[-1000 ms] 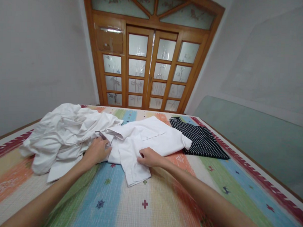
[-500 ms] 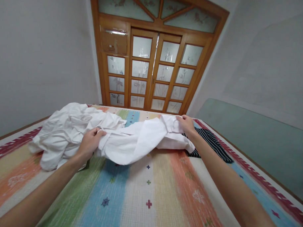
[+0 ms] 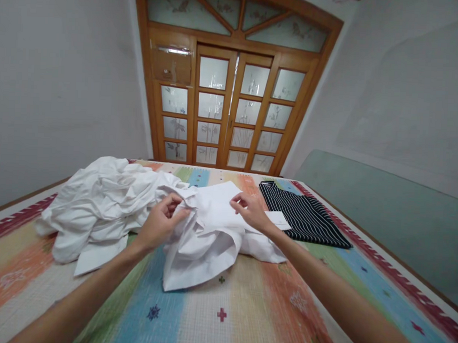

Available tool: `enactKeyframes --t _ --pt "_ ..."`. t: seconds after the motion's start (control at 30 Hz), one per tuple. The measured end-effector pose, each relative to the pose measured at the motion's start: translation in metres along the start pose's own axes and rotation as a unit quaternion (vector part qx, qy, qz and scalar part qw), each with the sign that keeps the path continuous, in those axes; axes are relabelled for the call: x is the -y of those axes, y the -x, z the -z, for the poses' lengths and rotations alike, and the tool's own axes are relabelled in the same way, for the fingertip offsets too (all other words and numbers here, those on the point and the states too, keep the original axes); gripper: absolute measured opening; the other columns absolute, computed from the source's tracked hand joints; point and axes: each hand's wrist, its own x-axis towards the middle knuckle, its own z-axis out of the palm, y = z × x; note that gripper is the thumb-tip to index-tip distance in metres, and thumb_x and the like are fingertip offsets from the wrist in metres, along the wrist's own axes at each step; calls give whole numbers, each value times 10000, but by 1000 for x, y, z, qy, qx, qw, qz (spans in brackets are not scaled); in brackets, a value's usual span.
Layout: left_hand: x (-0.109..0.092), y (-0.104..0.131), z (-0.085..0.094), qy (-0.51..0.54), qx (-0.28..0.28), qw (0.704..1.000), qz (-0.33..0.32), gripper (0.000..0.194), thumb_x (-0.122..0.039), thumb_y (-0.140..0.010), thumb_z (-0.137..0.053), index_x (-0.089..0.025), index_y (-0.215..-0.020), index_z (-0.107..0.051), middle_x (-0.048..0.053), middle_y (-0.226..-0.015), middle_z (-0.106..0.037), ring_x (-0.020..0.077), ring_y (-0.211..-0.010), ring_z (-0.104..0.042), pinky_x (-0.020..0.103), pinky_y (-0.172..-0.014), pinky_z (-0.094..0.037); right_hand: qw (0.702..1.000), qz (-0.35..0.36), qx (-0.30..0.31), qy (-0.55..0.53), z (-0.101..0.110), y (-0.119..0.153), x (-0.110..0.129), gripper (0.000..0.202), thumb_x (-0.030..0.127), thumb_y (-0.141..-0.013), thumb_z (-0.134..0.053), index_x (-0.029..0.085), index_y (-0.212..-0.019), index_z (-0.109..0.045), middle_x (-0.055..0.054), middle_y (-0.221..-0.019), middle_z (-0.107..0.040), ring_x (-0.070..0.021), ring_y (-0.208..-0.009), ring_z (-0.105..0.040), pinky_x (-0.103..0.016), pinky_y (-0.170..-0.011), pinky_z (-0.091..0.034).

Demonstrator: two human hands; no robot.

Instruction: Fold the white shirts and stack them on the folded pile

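A white shirt point(image 3: 216, 206) lies bunched on the striped bedspread in front of me, one loose fold flaring toward the near side. My left hand point(image 3: 165, 220) pinches a crumpled edge at the shirt's left end between thumb and fingers. Just over the flat upper part is my right hand point(image 3: 250, 211), its fingers loosely curled, with no cloth visibly pulled up between the tips. A flat, cuff-like strip of the shirt reaches past my right wrist onto folded black cloth with white stripes point(image 3: 306, 216).
A large heap of white cloth point(image 3: 100, 202) sits left of the shirt, close to my left hand. The multicoloured striped bedspread point(image 3: 193, 320) covers the bed. A pale green panel point(image 3: 381, 202) borders the right side. Wooden glazed doors point(image 3: 231, 106) stand beyond the far edge.
The shirt, stretched between both hands before, has dropped onto the bed and bunched up. My right hand moved left off its far end; my left hand shifted right. More of the striped black cloth shows.
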Motion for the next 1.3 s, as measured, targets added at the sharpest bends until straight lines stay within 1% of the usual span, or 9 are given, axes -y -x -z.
enactKeyframes --t 0.03,0.1,0.2,0.27,0.43,0.67,0.97,1.07,1.3 --pt "-1 3 -8 -13 30 999 -8 276 -333 -692 -689 -163 -878 -576 29 -833 -684 168 -776 -652 239 -669 -509 998 8 35 -61 -10 3 12 215 373 -869 -523 170 -844 -591 -7 -721 -609 -127 -588 -574 -250 -597 -445" --pt "-2 9 -21 -36 74 996 -17 360 -331 -739 -647 -151 -1046 -592 89 -1041 -694 217 -940 -662 307 -790 -530 991 30 80 -106 -26 9 34 270 436 -879 -534 174 -876 -594 -3 -735 -619 -115 -579 -566 -233 -572 -433" --pt "1 15 -32 -105 91 990 -24 418 -325 -778 -599 -151 -1158 -614 105 -1149 -676 233 -978 -662 341 -843 -535 994 52 71 -58 -40 17 49 306 468 -852 -589 172 -774 -587 -1 -707 -614 -110 -592 -539 -225 -581 -405" --pt "6 16 -34 -133 91 987 -20 400 -348 -794 -586 -154 -1139 -648 98 -1115 -695 231 -948 -673 345 -838 -545 996 48 66 -24 -44 20 50 298 436 -861 -586 171 -727 -572 7 -655 -592 -112 -584 -525 -223 -580 -384" --pt "17 15 -35 -111 81 990 -23 320 -375 -827 -570 -162 -1032 -693 69 -1024 -727 199 -912 -687 326 -846 -550 997 28 76 -1 -46 27 45 281 303 -912 -495 174 -666 -535 27 -558 -530 -114 -559 -492 -220 -573 -345" --pt "15 18 -37 -218 39 973 -67 255 -405 -783 -636 -186 -890 -710 23 -825 -726 133 -651 -639 228 -596 -505 994 12 107 1 -43 29 50 257 179 -897 -470 166 -654 -555 24 -557 -556 -117 -577 -516 -216 -581 -336" --pt "16 20 -36 -305 12 946 -107 230 -358 -828 -563 -194 -918 -697 -2 -706 -700 128 -561 -588 244 -575 -441 998 34 59 13 -51 28 45 151 212 -865 -546 163 -724 -565 8 -673 -579 -117 -628 -515 -223 -606 -354" --pt "13 21 -36 -339 29 935 -101 230 -351 -848 -512 -183 -874 -666 -1 -647 -661 143 -539 -576 258 -567 -424 998 37 59 -4 -56 30 44 167 224 -877 -524 166 -722 -545 8 -678 -568 -117 -630 -505 -229 -607 -355" --pt "13 18 -34 -332 34 939 -77 218 -366 -870 -472 -185 -873 -593 11 -656 -651 178 -586 -611 274 -581 -422 990 -17 57 -128 -64 32 39 205 329 -864 -509 183 -721 -522 26 -627 -527 -115 -603 -490 -221 -564 -379"
